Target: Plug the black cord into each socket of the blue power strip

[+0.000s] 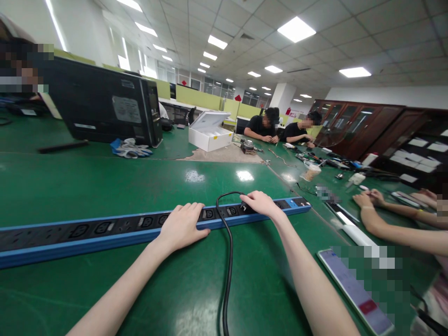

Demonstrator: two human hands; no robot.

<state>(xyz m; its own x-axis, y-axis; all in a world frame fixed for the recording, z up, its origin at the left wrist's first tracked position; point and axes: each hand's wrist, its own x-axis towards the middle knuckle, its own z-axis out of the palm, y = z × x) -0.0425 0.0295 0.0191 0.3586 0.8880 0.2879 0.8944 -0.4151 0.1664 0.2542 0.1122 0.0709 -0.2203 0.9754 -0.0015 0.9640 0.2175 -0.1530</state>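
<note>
A long blue-and-black power strip (pixel 133 225) with a row of sockets lies across the green table. My left hand (pixel 182 224) is closed over its middle, fingers across the top and thumb along the near side. In my right hand (pixel 259 204) is a black power plug (pixel 244 205), its metal pins showing and its body partly covered by my fingers. The plug is just above the strip's right part; whether it touches a socket I cannot tell. From it a black cable (pixel 229 252) loops over the strip and runs down toward me.
A black computer tower (pixel 105 102), work gloves (pixel 131 148) and an open white box (pixel 210 135) stand beyond the strip. At right lie a phone (pixel 350 284) and a white bar-shaped object (pixel 360 235), near another person's hands (pixel 367 198). Two people sit at the far side among tools.
</note>
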